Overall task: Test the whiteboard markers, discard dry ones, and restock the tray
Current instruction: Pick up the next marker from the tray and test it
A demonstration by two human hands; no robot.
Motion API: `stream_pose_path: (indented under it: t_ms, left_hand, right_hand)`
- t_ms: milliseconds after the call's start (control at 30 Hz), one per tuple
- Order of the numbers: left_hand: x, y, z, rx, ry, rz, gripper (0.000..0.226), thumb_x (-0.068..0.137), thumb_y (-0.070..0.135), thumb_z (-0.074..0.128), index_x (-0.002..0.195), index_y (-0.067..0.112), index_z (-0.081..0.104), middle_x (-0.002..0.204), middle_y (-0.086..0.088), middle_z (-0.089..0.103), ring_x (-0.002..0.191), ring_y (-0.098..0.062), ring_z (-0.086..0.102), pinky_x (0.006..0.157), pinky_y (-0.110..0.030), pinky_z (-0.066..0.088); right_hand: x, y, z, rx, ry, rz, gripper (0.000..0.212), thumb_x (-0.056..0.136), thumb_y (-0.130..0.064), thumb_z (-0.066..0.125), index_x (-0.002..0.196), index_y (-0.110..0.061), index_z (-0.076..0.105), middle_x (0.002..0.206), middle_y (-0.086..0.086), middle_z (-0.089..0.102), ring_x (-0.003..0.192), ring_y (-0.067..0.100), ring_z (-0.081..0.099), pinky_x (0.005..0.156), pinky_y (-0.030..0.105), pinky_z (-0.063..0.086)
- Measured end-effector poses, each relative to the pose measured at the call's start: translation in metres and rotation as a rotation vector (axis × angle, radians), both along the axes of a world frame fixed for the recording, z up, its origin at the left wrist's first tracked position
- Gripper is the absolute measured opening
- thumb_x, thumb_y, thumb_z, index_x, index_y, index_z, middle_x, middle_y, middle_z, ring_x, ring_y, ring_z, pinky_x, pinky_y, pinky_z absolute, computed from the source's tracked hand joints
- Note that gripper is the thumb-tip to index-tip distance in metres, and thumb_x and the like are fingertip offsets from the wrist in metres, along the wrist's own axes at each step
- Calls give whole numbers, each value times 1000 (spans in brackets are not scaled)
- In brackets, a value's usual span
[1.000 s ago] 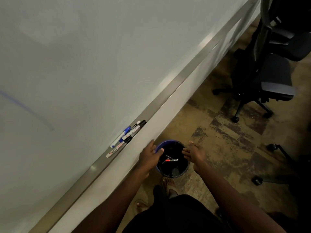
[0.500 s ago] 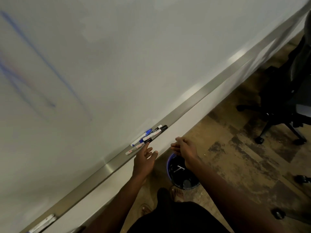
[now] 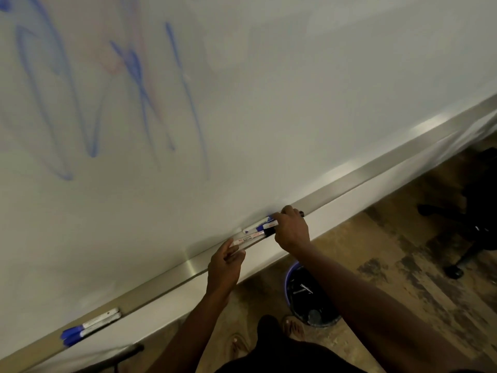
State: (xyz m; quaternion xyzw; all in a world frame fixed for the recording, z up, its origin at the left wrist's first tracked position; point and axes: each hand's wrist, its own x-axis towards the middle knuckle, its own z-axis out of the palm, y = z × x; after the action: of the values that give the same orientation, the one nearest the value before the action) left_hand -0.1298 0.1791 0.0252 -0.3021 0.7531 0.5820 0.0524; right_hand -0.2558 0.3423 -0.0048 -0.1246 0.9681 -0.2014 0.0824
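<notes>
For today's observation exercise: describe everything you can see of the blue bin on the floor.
The blue bin is a round bucket with a blue rim and a dark inside. It stands upright on the brown patterned floor, just below the whiteboard's metal tray. A few pale stick-like items, probably discarded markers, lie in it. The person's right forearm crosses in front, hiding part of it. Neither hand touches it.

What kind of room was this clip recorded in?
Probably an office or meeting room. A large wall-mounted whiteboard with blue scribbles runs above a long metal marker tray, a black wheeled office chair stands on worn patterned carpet, and a blue bin sits below.
</notes>
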Motion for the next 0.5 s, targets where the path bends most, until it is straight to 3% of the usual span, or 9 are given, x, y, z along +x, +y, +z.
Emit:
stream_pose_path:
  t_ms: [200, 367, 500]
  left_hand:
    - [15, -21, 2, 32, 32, 113, 50, 96, 19, 67, 143, 23, 52, 129, 2, 66, 103, -1, 60, 84, -17, 44]
    - [23, -33, 4, 33, 56, 173, 49, 94, 18, 69, 141, 22, 55, 124, 5, 68, 100, 7, 60, 85, -16, 44]
    - [26, -40, 7, 16, 84, 191, 47, 94, 17, 69, 139, 21, 58, 120, 5, 70, 99, 8, 61, 86, -14, 44]
  right_hand:
    - [-5, -8, -8, 170, 99, 164, 27, 93, -13, 61, 118, -19, 69, 116, 6, 62, 108, 26, 56, 90, 39, 51]
    - [-6, -17, -7, 179, 149, 195, 21, 93, -18, 63, 112, -20, 70, 112, 4, 65, 105, 25, 57, 89, 39, 50]
    - [3, -27, 7, 68, 229, 155, 20, 89, -17, 67, 110, -18, 70, 105, 3, 71, 98, 26, 61, 81, 39, 50]
